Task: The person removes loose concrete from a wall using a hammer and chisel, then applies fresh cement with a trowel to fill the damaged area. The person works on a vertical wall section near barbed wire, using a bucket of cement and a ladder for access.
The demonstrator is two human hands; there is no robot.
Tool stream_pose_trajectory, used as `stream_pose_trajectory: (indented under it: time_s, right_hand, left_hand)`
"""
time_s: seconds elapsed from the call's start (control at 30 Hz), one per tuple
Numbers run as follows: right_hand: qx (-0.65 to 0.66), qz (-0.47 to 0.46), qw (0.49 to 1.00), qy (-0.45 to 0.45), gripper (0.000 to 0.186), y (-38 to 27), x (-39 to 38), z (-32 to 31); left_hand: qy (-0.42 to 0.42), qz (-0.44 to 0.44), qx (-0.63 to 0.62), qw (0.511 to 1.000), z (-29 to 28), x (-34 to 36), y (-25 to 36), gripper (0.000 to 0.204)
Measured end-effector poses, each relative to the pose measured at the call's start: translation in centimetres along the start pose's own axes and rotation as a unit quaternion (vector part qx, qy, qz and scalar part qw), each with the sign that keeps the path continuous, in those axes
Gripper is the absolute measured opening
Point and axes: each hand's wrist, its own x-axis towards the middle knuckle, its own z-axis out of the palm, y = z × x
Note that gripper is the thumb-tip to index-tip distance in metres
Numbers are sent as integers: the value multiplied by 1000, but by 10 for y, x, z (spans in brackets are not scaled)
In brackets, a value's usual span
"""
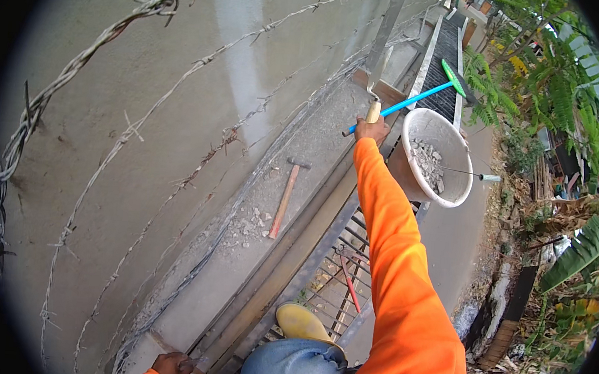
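Note:
My right hand (372, 130), in an orange sleeve, reaches far forward and grips the wooden handle of a trowel (375, 87) whose metal blade points up along the concrete ledge (252, 253). My left hand (173, 367) rests at the bottom on the near edge of the ledge, fingers curled on the rim. A hammer (286, 196) with a wooden handle lies on the ledge between my hands, beside a patch of broken mortar crumbs (251, 222).
A white bucket (451, 132) holding grey rubble stands right of my right hand. A blue-handled green broom (419, 94) lies behind it. Barbed wire (114, 39) runs along the grey wall at left. A metal grate (338, 274), yellow boot (301, 322) and plants (559, 102) lie below and right.

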Motion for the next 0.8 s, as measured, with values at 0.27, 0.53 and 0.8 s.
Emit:
stream_pose_trajectory:
  time_s: [0.27, 0.53, 0.8]
  right_hand:
    - [167, -163, 930, -285, 37, 23, -193, -134]
    - [79, 42, 863, -497, 27, 83, -215, -234]
    - [-80, -22, 859, -505, 38, 109, -165, -267]
  left_hand:
    - [-42, 57, 57, 996, -14, 87, 57, 38]
    - [85, -29, -2, 996, 19, 359, 159, 57]
    - [84, -101, 58, 990, 46, 459, 205, 67]
